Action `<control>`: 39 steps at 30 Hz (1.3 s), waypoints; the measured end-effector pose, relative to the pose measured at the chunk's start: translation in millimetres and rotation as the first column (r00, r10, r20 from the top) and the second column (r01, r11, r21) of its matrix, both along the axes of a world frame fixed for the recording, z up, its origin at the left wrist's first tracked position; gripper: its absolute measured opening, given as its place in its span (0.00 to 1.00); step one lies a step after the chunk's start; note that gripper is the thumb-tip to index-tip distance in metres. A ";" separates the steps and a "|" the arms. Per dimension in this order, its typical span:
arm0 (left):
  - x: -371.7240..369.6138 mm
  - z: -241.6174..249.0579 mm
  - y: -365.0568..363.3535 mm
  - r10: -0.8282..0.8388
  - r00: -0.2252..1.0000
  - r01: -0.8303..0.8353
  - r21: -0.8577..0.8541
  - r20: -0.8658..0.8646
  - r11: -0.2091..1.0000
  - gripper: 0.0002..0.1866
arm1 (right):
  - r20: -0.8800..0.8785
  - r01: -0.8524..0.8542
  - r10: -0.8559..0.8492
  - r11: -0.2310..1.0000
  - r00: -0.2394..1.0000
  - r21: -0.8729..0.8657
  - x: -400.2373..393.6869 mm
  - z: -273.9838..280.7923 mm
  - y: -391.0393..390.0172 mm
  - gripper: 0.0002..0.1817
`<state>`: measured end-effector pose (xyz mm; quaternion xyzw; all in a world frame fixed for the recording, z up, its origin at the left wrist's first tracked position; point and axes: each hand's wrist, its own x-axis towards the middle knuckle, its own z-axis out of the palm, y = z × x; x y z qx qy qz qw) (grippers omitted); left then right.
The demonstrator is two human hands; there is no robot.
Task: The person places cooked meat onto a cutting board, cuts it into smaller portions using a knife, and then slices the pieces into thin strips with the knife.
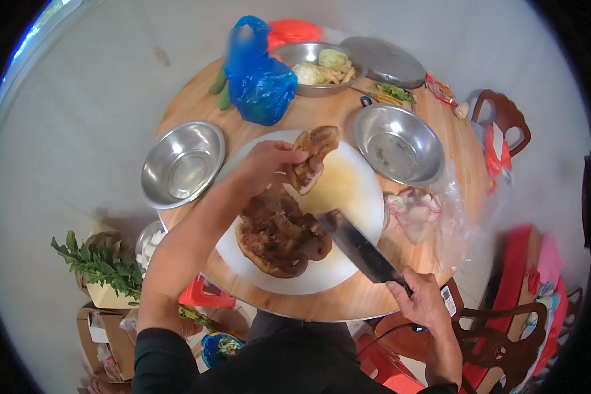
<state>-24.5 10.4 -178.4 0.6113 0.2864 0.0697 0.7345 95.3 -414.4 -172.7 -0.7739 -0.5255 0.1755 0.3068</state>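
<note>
A cut piece of brown cooked meat (315,154) is pinched in my left hand (272,164), raised over the round white cutting board (354,197). Below it lies a larger chunk of the same browned meat (279,236), with skin along its edge. My right hand (421,299) is wrapped around the handle of a cleaver (361,246). The blade points up and left, its tip close to the right side of the large chunk. Yellowish juice wets the upper right of the board.
Two steel basins (184,164) (400,144) flank the board on the round wooden table. Behind stand a blue plastic bag (259,82), a steel bowl (289,52) of vegetables and a round grey lid (387,60). A clear plastic bag (414,210) lies right of the board. Wooden chairs (505,328) are at the lower right.
</note>
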 end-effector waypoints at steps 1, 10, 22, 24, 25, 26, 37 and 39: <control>-7.0 3.9 1.6 0.010 1.000 -0.010 -0.003 -0.001 1.000 0.17 | 0.011 -0.023 0.024 0.999 1.000 -0.048 -7.2 7.1 2.3 0.11; -70.6 23.0 23.8 0.122 0.991 -0.127 0.097 0.056 0.987 0.19 | 0.146 -0.246 0.259 0.964 0.955 -0.102 -38.9 0.3 16.6 0.10; 14.3 -34.8 34.6 -0.141 0.977 0.211 0.620 -0.161 0.755 0.32 | 0.005 0.181 -0.182 0.974 0.983 -0.139 -32.2 10.8 18.6 0.08; -26.0 -37.8 38.2 0.026 0.999 -0.045 0.881 0.037 0.472 0.35 | 0.002 0.193 -0.195 0.970 0.981 -0.148 -29.7 11.0 19.1 0.08; -48.3 -27.5 33.6 0.065 0.997 -0.001 0.903 -0.030 0.430 0.35 | -0.001 0.197 -0.199 0.969 0.980 -0.150 -28.3 11.4 21.0 0.09; -70.6 -16.3 26.4 0.108 0.990 0.046 0.920 -0.096 0.390 0.35 | -0.002 0.198 -0.201 0.968 0.980 -0.153 -27.0 12.6 23.9 0.09; -127.6 -52.6 28.1 -0.003 0.977 0.127 0.565 -0.215 0.815 0.23 | 0.139 0.017 0.015 0.974 0.990 -0.224 -27.4 34.8 91.6 0.10; -131.8 -55.1 28.0 0.002 0.990 0.074 0.536 -0.139 0.841 0.18 | 0.179 0.019 0.022 0.974 0.984 -0.224 -28.3 37.2 93.3 0.10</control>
